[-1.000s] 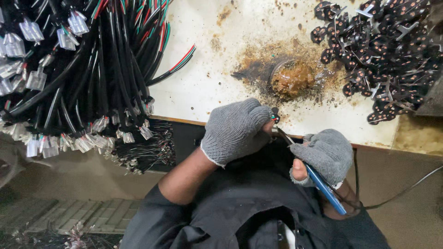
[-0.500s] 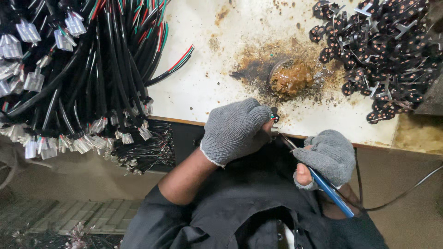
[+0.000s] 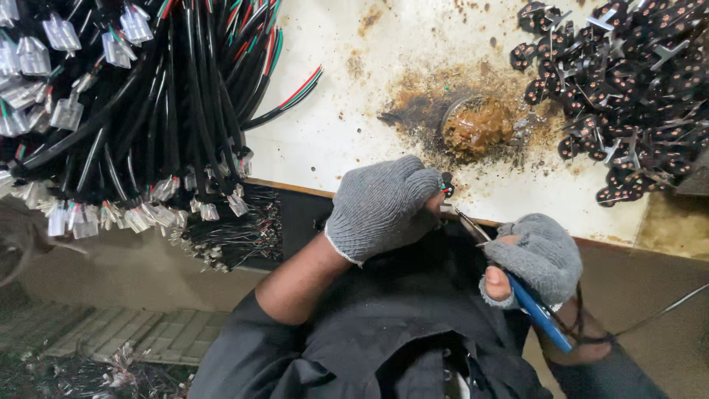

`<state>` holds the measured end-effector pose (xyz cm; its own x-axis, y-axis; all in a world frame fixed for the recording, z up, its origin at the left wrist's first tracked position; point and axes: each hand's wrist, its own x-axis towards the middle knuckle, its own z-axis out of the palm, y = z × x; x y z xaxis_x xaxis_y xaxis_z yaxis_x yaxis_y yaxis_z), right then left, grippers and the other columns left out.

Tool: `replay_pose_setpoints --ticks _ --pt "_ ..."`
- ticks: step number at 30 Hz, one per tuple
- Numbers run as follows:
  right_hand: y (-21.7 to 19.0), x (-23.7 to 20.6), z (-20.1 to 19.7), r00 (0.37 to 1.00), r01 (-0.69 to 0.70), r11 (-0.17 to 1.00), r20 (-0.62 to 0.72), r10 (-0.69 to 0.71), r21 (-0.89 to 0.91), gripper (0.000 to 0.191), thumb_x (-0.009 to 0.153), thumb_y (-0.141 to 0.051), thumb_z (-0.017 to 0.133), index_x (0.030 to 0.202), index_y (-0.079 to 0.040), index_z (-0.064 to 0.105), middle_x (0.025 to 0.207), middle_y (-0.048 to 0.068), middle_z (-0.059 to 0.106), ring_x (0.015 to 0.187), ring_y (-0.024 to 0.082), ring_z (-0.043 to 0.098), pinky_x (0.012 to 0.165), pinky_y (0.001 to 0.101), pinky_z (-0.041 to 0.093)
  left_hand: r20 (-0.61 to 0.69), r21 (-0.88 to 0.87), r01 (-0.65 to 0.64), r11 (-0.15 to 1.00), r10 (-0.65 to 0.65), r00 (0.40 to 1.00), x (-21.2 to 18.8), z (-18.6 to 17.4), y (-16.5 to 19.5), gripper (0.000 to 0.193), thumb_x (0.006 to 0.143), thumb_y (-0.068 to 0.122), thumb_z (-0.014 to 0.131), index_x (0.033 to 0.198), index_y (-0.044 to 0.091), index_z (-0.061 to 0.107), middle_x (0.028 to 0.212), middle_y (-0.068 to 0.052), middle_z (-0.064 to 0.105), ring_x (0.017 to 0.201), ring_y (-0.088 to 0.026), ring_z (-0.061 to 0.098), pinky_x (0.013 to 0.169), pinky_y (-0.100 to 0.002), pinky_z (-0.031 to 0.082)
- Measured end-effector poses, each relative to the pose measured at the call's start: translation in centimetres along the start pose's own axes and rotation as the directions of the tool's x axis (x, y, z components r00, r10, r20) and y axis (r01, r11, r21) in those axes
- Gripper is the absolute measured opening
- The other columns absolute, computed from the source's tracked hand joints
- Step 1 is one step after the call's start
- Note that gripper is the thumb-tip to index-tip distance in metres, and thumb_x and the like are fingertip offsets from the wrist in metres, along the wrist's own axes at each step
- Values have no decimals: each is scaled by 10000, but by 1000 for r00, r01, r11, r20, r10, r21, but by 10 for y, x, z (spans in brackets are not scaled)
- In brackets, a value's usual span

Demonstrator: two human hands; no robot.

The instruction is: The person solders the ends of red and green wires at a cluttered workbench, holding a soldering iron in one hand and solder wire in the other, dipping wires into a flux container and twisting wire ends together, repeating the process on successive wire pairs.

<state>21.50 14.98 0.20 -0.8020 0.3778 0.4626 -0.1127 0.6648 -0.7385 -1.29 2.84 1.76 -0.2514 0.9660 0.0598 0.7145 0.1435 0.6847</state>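
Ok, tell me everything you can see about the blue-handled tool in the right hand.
The blue-handled tool is a slim soldering-iron-like tool with a smooth blue plastic-looking grip and a thin metal shaft ending in a fine tip. It lies tilted, grip down toward the person's body, tip up and left toward the small dark part pinched by the left hand at the table edge. The right hand, in a grey knit glove, wraps around its upper grip. A thin dark cord runs off near its lower end.

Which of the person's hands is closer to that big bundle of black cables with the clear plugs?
The left hand. It sits just right of the cable bundle, at the table edge. The right hand, gripping a blue-handled tool, is farther away, beyond the left one.
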Motion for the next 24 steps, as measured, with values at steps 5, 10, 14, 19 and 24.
replay_pose_setpoints --ticks 5,10,14,19,24 --pt "-6 -15 -12 958 -279 956 48 284 -95 227 949 -270 739 991 -47 719 848 70 698 793 263 685 739 372 552 10 35 4 999 -5 1000 1 3 0 153 893 290 724 969 168 671 834 -74 620 723 -303 664 592 -450 498" --pt "-20 -17 -13 982 -187 919 -89 165 -348 243 981 -246 729 972 -3 720 870 130 722 757 268 664 705 394 513 -33 6 -4 1000 4 999 -1 2 0 176 867 268 723 1004 161 693 821 -80 621 696 -307 657 568 -449 489" --pt "-15 -9 -1 965 -257 872 -151 213 -416 262 1030 -266 664 1044 -11 724 860 105 694 748 272 663 739 393 543 -56 4 -22 1000 23 998 1 2 0 146 868 252 725 977 160 689 812 -79 617 703 -310 656 578 -453 493" --pt "-19 -6 -6 931 -348 881 -226 286 -320 276 1120 -293 696 1088 -20 711 918 119 726 785 268 696 772 361 550 -79 16 -31 999 32 996 1 2 0 119 891 250 727 888 151 660 804 -86 612 710 -316 655 600 -460 501" --pt "-26 -9 8 793 -498 842 -283 539 208 448 1033 -438 716 1132 -18 594 935 116 749 785 198 730 732 286 584 -66 36 -3 999 5 998 2 4 2 121 860 255 731 891 157 668 795 -78 620 697 -307 657 583 -459 498"
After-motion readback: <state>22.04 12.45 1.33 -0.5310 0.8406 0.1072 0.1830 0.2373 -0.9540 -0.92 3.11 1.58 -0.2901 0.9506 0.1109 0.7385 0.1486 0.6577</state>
